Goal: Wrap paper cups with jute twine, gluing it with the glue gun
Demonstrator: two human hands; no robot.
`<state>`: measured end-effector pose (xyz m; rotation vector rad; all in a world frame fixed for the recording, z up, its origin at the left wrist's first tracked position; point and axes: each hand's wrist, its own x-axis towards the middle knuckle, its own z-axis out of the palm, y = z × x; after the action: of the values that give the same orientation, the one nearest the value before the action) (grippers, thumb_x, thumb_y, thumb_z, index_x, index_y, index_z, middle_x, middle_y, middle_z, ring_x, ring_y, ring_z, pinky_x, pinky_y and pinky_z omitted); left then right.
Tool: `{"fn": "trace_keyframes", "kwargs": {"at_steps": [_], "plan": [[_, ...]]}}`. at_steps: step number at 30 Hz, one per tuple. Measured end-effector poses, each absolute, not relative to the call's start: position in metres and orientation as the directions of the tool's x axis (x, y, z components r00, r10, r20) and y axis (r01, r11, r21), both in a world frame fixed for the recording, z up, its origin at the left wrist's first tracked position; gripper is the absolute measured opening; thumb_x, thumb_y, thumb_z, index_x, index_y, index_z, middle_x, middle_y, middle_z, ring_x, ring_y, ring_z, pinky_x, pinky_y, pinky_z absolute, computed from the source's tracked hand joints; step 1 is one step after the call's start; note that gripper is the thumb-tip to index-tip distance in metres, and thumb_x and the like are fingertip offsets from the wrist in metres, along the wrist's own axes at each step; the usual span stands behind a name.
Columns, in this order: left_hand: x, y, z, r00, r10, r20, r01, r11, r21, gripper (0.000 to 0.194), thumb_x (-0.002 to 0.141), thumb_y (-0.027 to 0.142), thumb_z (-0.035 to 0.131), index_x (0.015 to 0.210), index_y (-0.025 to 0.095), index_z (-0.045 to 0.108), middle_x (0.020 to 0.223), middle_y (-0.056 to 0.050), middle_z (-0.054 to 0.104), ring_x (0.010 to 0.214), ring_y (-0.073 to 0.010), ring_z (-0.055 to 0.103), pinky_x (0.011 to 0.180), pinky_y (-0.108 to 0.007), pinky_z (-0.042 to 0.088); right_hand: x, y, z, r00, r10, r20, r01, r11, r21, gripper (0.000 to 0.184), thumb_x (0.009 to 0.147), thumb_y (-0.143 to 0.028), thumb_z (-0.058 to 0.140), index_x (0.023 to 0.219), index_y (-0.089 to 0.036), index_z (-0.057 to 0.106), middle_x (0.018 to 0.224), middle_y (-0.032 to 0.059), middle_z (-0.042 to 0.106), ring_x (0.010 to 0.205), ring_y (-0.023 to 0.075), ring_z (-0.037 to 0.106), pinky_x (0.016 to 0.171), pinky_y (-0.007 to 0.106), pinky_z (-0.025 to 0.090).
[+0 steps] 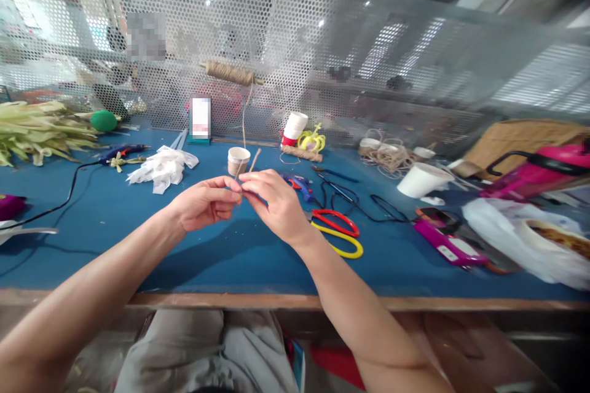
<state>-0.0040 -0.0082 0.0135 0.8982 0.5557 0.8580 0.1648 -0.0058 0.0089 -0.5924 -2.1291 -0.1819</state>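
My left hand (pixel 209 201) and my right hand (pixel 273 201) meet fingertip to fingertip above the blue table. Both are closed in a pinch on a piece of brown twine (pixel 255 159), whose short end sticks up between them. The part inside the fingers is hidden. Just behind my hands stands a paper cup (pixel 238 158), and a strand of twine runs down to it from the twine spool (pixel 229 72) on the mesh panel. Scissors with red and yellow handles (pixel 338 233) lie right of my right wrist, near a blue glue gun (pixel 300 185).
White crumpled strips (pixel 163 167) and another glue gun (pixel 124 151) lie to the left, by pale dried leaves (pixel 39 129). Pliers (pixel 338 187), a white cup (pixel 423 180), a magenta device (pixel 447 242) and a plastic bag (pixel 502 233) are on the right. The table edge (pixel 221 301) runs in front.
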Motion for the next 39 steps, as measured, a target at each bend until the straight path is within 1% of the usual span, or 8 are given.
{"fn": "trace_keyframes", "kwargs": {"at_steps": [4,9,14,17,24,29,33,39], "plan": [[-0.005,-0.01,0.017,0.569,0.819,-0.07,-0.388,0.343,0.856,0.011,0.058,0.016,0.072,0.065,0.014,0.063,0.056,0.001,0.056,0.043,-0.0022,0.033,0.041,-0.018,0.023,0.166,-0.008,0.012,-0.494,0.396,0.774,0.49,0.862,-0.128,0.013,0.084,-0.016,0.046,0.084,-0.021,0.057,0.085,0.0057,0.063,0.08,0.0162,0.055,0.073,0.032,0.047],[-0.008,-0.009,0.02,0.56,0.828,-0.025,-0.352,0.265,0.898,0.017,0.064,0.027,0.069,0.075,0.014,0.068,0.072,-0.004,0.062,0.045,-0.0024,0.03,0.043,-0.02,0.027,0.166,-0.009,0.012,-0.451,0.463,0.763,0.469,0.85,-0.238,0.012,0.084,-0.017,0.046,0.084,-0.021,0.057,0.084,0.0048,0.063,0.078,0.0151,0.055,0.072,0.03,0.046],[-0.008,-0.011,0.02,0.531,0.847,0.035,-0.367,0.192,0.91,0.015,0.063,0.022,0.069,0.076,0.015,0.069,0.071,-0.003,0.063,0.045,-0.0018,0.033,0.042,-0.019,0.026,0.164,-0.01,0.011,-0.415,0.548,0.726,0.418,0.824,-0.383,0.009,0.083,-0.019,0.049,0.081,-0.02,0.057,0.079,0.0033,0.063,0.074,0.0127,0.058,0.068,0.025,0.046],[-0.007,-0.013,0.02,0.459,0.888,0.024,-0.364,0.164,0.917,0.012,0.061,0.018,0.071,0.072,0.014,0.069,0.068,-0.002,0.064,0.046,-0.0021,0.038,0.043,-0.018,0.027,0.163,-0.012,0.011,-0.404,0.602,0.689,0.413,0.792,-0.45,0.009,0.083,-0.02,0.049,0.08,-0.02,0.058,0.077,0.0026,0.063,0.072,0.0126,0.058,0.067,0.025,0.045],[-0.004,-0.014,0.022,0.339,0.941,0.006,-0.303,0.103,0.947,0.013,0.056,0.015,0.071,0.069,0.014,0.068,0.062,-0.001,0.065,0.045,-0.003,0.041,0.043,-0.018,0.03,0.161,-0.012,0.008,-0.401,0.614,0.679,0.434,0.781,-0.449,0.01,0.083,-0.02,0.048,0.078,-0.019,0.057,0.079,0.0038,0.063,0.072,0.0132,0.058,0.066,0.025,0.044],[-0.004,-0.014,0.021,0.284,0.946,0.154,-0.159,-0.112,0.981,0.012,0.06,0.019,0.068,0.07,0.014,0.067,0.06,0.0,0.064,0.046,-0.004,0.043,0.043,-0.018,0.033,0.161,-0.012,0.008,-0.402,0.645,0.649,0.435,0.759,-0.485,0.01,0.082,-0.02,0.048,0.081,-0.018,0.058,0.079,0.0045,0.063,0.073,0.0138,0.058,0.066,0.026,0.044],[-0.005,-0.016,0.022,0.282,0.923,0.264,-0.006,-0.273,0.962,0.014,0.064,0.022,0.064,0.075,0.014,0.067,0.065,-0.001,0.065,0.048,-0.0054,0.047,0.046,-0.018,0.039,0.16,-0.012,0.008,-0.4,0.688,0.605,0.434,0.724,-0.536,0.011,0.081,-0.02,0.049,0.084,-0.019,0.059,0.082,0.0035,0.064,0.074,0.0139,0.058,0.067,0.026,0.044],[-0.007,-0.016,0.024,0.316,0.897,0.308,0.077,-0.348,0.934,0.012,0.066,0.02,0.062,0.074,0.014,0.067,0.063,-0.001,0.066,0.057,-0.0098,0.057,0.058,-0.022,0.047,0.161,-0.008,0.005,-0.414,0.709,0.571,0.404,0.705,-0.582,0.014,0.079,-0.016,0.05,0.088,-0.019,0.06,0.085,0.0034,0.065,0.078,0.0143,0.059,0.071,0.027,0.045]]}}
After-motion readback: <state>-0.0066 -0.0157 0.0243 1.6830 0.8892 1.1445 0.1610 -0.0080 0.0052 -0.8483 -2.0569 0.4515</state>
